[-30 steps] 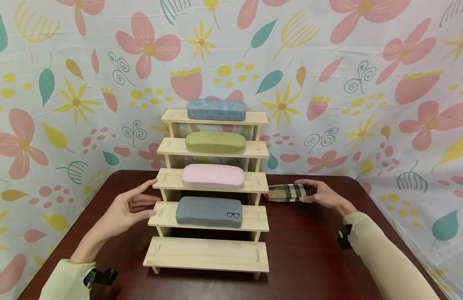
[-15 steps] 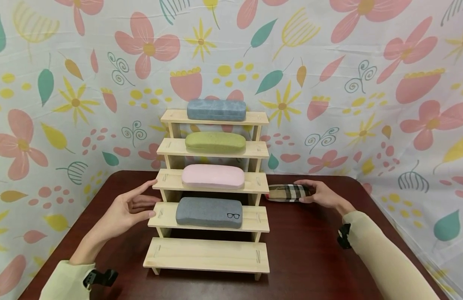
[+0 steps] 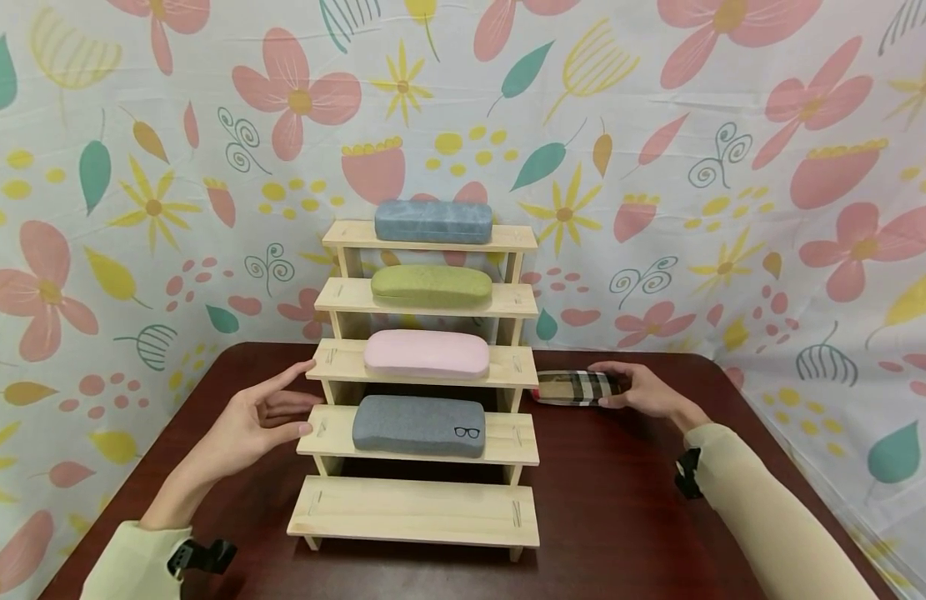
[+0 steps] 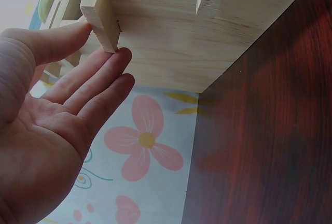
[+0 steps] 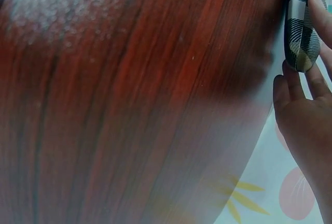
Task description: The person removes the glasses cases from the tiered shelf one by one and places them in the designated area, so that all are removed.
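A pale wooden stepped stand (image 3: 413, 510) rises in the middle of the table. My left hand (image 3: 237, 437) is at its left side; in the left wrist view, the thumb (image 4: 70, 42) and fingertips touch the end of a step, the fingers nearly straight. At the stand's right, my right hand (image 3: 650, 390) pinches the end of a plaid glasses case (image 3: 575, 388), thumb on the near side and fingers behind. The case's far left end is beside or partly behind the stand. In the right wrist view, only the near end of the plaid case (image 5: 302, 32) shows.
From top to bottom, the steps bear a blue glasses case (image 3: 432, 221), a green one (image 3: 431, 286), a pink one (image 3: 427, 353) and a grey one (image 3: 417, 425) with a glasses print. A dark red wooden table (image 3: 605, 500) lies beneath. Flowered cloth (image 3: 643, 167) hangs behind.
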`<state>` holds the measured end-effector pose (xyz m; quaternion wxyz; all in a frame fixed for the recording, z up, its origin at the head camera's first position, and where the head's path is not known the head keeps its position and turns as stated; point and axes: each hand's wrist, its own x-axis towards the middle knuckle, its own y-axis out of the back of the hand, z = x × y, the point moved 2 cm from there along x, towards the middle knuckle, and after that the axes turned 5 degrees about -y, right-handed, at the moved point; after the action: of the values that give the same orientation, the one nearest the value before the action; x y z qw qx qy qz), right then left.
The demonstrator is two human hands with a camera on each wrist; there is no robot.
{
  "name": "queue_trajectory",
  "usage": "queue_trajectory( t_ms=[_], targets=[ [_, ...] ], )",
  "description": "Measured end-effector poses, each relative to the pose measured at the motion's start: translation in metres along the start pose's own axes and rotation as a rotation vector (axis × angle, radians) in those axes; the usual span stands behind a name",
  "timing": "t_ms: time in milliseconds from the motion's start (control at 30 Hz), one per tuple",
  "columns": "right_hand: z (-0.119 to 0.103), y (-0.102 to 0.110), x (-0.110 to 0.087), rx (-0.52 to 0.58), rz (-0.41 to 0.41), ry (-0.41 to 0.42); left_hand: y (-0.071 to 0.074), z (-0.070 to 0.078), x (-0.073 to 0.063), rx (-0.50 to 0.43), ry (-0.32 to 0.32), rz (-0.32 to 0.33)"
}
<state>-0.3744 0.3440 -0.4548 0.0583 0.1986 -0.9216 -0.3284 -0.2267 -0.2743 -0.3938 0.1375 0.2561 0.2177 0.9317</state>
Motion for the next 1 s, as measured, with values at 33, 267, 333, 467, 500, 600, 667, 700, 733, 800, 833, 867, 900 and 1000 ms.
queue_trajectory(
  t_ms=[33, 267, 333, 467, 500, 600, 667, 700, 733, 800, 833, 867, 900, 1000],
  targets=[
    [0.0002, 0.0002, 0.0001, -0.002, 0.001, 0.002, 0.0001, -0.0001, 0.0, 0.0, 0.0, 0.0],
    [0.0001, 0.0001, 0.0004, -0.023, 0.007, 0.007, 0.0, 0.0005, 0.0002, 0.007, -0.022, 0.003],
    [-0.0004, 0.0, 0.0004, -0.032, 0.01, 0.007, -0.0001, 0.0007, 0.0001, 0.002, -0.021, 0.005],
    [-0.0009, -0.0002, 0.0003, -0.047, 0.016, 0.01, -0.0002, 0.0017, 0.0005, -0.002, -0.015, 0.006],
    [-0.0008, -0.0001, 0.0001, -0.049, 0.018, 0.009, -0.0003, 0.002, 0.0007, -0.005, -0.012, 0.007],
    [-0.0006, -0.0002, -0.0003, -0.049, 0.02, 0.008, -0.0004, 0.0021, 0.0008, -0.001, -0.008, 0.004],
    [-0.001, -0.0005, -0.0006, -0.044, 0.02, 0.004, -0.0003, 0.0015, 0.0007, 0.003, -0.01, 0.003],
    [-0.0013, -0.0007, -0.0007, -0.043, 0.02, 0.002, -0.0003, 0.0014, 0.0006, 0.003, -0.011, 0.002],
    [-0.0016, -0.001, -0.0006, -0.042, 0.021, 0.001, -0.0002, 0.0011, 0.0004, 0.004, -0.01, 0.001],
    [-0.0024, -0.0015, -0.0005, -0.044, 0.023, -0.002, 0.0, 0.0007, 0.0002, 0.001, -0.007, 0.0],
    [-0.0027, -0.0017, -0.0006, -0.046, 0.024, -0.004, 0.0001, 0.0009, 0.0001, 0.001, -0.01, 0.001],
    [-0.0029, -0.0019, -0.0005, -0.049, 0.025, -0.004, 0.0001, 0.001, 0.0, 0.003, -0.013, -0.001],
    [-0.003, -0.0019, -0.0005, -0.05, 0.026, -0.004, 0.0, 0.0011, -0.0001, -0.001, -0.012, 0.001],
    [-0.0025, -0.002, -0.0009, -0.057, 0.028, -0.004, -0.0001, 0.0011, -0.0003, 0.002, -0.022, 0.002]
  ],
)
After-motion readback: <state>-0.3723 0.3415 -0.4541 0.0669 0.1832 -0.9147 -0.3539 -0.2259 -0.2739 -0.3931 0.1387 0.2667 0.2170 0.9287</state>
